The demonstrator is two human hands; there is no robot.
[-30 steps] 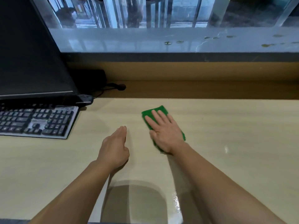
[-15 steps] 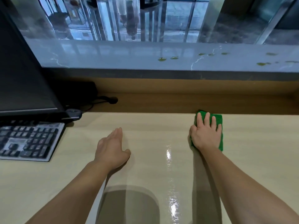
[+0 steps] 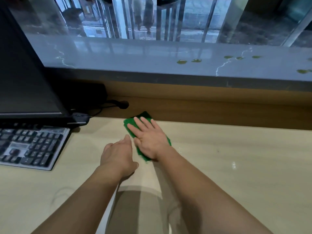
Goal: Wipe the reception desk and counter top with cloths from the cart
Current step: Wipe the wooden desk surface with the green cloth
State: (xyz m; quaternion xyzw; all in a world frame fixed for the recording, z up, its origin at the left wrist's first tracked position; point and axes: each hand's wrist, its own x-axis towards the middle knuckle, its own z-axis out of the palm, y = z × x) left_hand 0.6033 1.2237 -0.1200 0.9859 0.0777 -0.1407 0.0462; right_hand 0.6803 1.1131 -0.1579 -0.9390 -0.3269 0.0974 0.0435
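A folded green cloth (image 3: pixel 130 123) lies flat on the pale wooden desk (image 3: pixel 236 166), near its back edge at the middle. My right hand (image 3: pixel 149 137) presses down on it with fingers spread, covering most of it. My left hand (image 3: pixel 119 157) rests flat on the desk just left of the cloth, fingers together, holding nothing. Above the desk runs the grey marble counter top (image 3: pixel 152 56), with several yellow-green spots (image 3: pixel 181 61) toward its right.
A dark monitor (image 3: pixel 25 73) stands at the left with a keyboard (image 3: pixel 30 146) in front of it. Black cables and a plug (image 3: pixel 123 104) lie behind the cloth, by the wooden back panel (image 3: pixel 219 105). Wet streaks shine on the desk at right.
My right hand has slid the cloth from the right back leftward along the desk's back edge, close to my left hand. The left hand has stayed in place.
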